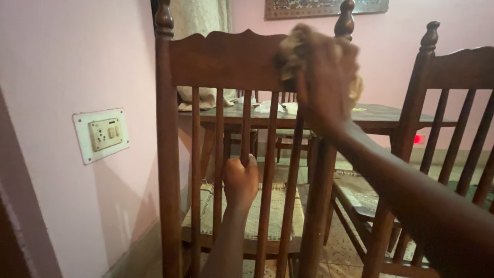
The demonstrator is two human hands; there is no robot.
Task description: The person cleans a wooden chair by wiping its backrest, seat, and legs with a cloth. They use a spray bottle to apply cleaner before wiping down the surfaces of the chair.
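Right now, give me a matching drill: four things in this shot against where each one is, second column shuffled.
Things:
1. left hand
2. right hand
3. switch plate
4. table

Places:
A. on the pink wall, left of the chair
B. behind the chair backs
C. gripping a spindle of the near chair, low down
D. pressing a tan cloth on the chair's top rail

Pairs: 1-C, 2-D, 3-A, 4-B
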